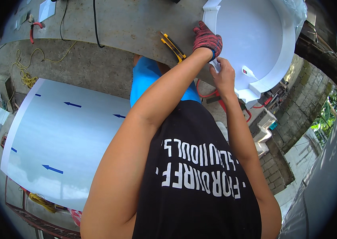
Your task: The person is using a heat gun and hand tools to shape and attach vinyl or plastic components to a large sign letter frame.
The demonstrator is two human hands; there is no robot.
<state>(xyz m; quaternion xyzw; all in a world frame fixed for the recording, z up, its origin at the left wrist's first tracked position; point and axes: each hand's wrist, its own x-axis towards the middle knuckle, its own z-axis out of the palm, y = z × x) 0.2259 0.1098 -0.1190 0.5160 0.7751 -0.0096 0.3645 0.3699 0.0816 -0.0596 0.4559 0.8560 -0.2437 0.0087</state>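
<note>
A large round white panel point(252, 36) with a raised rim strip lies at the top right, its rim opening at the edge nearest me. My left hand point(207, 40), in a red and black knit glove, is closed over the left part of that rim. Just below it, my bare right hand point(225, 75) grips the same rim strip between thumb and fingers. The exact finger contact is partly hidden by the hands. A small white piece with a red mark point(249, 73) sits inside the panel near its front. Left of my gloved hand lies a yellow and black utility knife point(172, 47).
The grey metal table point(128, 24) carries red-handled pliers point(35, 31) and black cables. A big white sheet with blue arrows point(65, 135) lies to the left, beside a tangled yellow cord point(28, 79). Clear plastic point(295, 10) touches the panel's far right; a brick wall point(301, 101) stands beyond.
</note>
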